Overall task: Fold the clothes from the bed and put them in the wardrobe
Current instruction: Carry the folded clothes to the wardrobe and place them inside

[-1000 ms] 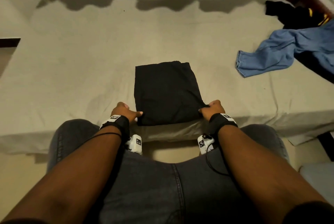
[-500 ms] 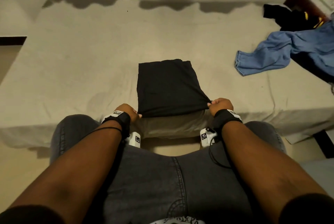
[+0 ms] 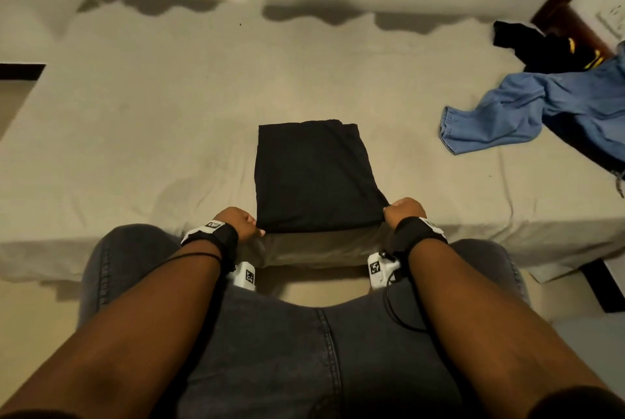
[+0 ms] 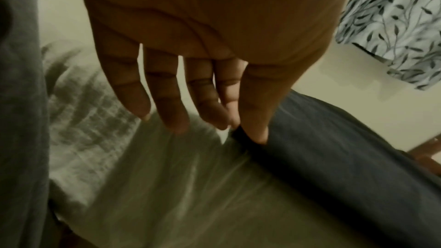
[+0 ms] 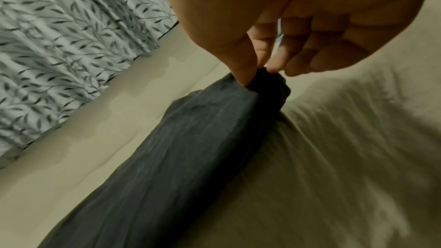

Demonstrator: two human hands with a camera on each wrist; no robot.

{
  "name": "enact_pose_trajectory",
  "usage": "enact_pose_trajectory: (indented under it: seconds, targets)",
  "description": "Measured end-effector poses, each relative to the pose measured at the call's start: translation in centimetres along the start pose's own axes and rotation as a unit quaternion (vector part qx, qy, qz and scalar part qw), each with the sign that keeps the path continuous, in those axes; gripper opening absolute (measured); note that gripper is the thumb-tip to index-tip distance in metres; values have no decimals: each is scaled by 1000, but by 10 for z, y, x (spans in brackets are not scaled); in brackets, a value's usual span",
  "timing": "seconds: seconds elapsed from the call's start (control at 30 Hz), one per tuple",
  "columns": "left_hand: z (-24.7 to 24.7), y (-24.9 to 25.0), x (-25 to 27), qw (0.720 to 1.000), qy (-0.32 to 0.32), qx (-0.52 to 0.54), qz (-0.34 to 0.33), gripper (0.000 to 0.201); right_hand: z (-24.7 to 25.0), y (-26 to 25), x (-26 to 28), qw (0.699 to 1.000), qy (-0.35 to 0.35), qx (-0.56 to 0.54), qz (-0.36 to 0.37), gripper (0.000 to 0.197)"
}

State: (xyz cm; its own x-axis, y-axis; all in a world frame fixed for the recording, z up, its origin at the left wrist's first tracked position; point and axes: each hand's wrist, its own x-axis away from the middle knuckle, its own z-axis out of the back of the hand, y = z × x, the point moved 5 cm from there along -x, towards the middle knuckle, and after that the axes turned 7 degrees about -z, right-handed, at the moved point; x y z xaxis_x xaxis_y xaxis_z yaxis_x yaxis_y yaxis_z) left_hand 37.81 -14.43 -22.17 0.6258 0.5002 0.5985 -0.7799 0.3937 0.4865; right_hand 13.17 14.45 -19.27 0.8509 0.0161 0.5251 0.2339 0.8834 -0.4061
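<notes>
both your hands sit at the near corners of the folded black garment (image 3: 314,178) on the bed (image 3: 135,134). your left hand (image 3: 236,221) pinches its corner, other fingers straight; your right hand (image 3: 404,212) pinches the other corner.

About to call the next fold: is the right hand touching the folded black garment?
Touching. The right wrist view shows the right hand with thumb and fingers pinching the bunched near corner of the folded black garment.

No words or numbers can be read; the white wrist blocks (image 3: 246,275) carry only black-and-white square code marks.
</notes>
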Motion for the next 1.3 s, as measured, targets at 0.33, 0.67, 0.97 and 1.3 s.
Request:
enact_pose_trajectory:
  seconds: [0.33,0.67,0.97,1.3]
  targets:
    - [16,28,-44,956,120,269,4,45,-27,-70,-19,988,-64,-24,137,44]
    - [50,52,-109,930,167,327,-28,34,-39,-116,-86,982,-47,31,181,29]
    - [49,34,-131,948,201,245,25,31,-40,-118,-112,988,-83,-7,132,19]
    - [91,75,-192,932,216,291,-8,37,-41,-179,-160,971,-6,-12,239,48]
